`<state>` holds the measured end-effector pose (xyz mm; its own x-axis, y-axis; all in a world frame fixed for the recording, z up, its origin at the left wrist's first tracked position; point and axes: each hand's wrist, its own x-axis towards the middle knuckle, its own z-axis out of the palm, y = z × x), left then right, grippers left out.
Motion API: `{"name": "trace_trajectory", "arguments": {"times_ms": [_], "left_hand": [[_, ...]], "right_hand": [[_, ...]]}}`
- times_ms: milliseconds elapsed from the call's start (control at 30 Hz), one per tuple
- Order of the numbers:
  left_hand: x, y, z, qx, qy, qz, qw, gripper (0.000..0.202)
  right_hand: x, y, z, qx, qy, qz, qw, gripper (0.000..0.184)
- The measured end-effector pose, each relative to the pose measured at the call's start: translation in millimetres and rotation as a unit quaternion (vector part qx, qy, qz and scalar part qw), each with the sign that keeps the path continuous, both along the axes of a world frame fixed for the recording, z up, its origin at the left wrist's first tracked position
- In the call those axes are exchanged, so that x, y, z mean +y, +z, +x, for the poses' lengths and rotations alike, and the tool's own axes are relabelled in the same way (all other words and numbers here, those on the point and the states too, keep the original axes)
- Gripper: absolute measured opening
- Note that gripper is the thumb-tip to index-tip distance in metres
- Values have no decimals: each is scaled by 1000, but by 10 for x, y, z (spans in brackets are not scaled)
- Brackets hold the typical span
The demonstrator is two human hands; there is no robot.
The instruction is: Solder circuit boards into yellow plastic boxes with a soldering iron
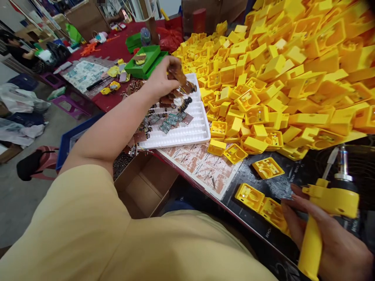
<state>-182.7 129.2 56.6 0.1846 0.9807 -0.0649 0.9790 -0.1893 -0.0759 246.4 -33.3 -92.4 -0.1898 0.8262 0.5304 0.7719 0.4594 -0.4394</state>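
My left hand (165,76) reaches over a white ribbed tray (193,134) and is closed on several brown circuit boards (181,80) with wires and small black round parts dangling. Below it, more green and brown circuit boards (172,119) lie on the tray. At the lower right, my right hand (334,238) is closed around a yellow pistol-shaped power tool (312,244) with a metal nose pointing away. Its fingertips are beside two yellow plastic housings (250,196) lying open side up on the black mat. Another yellow housing (268,168) lies just beyond them.
A large heap of yellow housings (281,78) fills the back right. Green trays (145,64) stand behind the white tray. An open cardboard box (143,181) and a blue bin (66,146) are below the table edge. Another person (22,52) sits far left.
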Motion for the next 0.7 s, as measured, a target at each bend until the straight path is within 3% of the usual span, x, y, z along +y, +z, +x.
{"name": "trace_trajectory", "arguments": {"times_ms": [167, 267, 400, 533, 700], "left_hand": [[-96, 75, -31, -18, -31, -21, 999, 65], [-224, 91, -193, 56, -9, -69, 996, 51], [-394, -107, -335, 156, -40, -167, 973, 49], [-430, -335, -411, 120, -92, -132, 980, 47], [-356, -420, -531, 55, -99, -102, 988, 30]], "right_hand": [[-22, -6, -16, 20, 9, 5, 1000, 29], [9, -36, 2, 18, 15, 18, 1000, 32], [78, -115, 51, 2, 33, 57, 998, 38], [111, -151, 83, -14, 51, 83, 995, 43], [66, -101, 46, -6, 29, 58, 998, 41]]}}
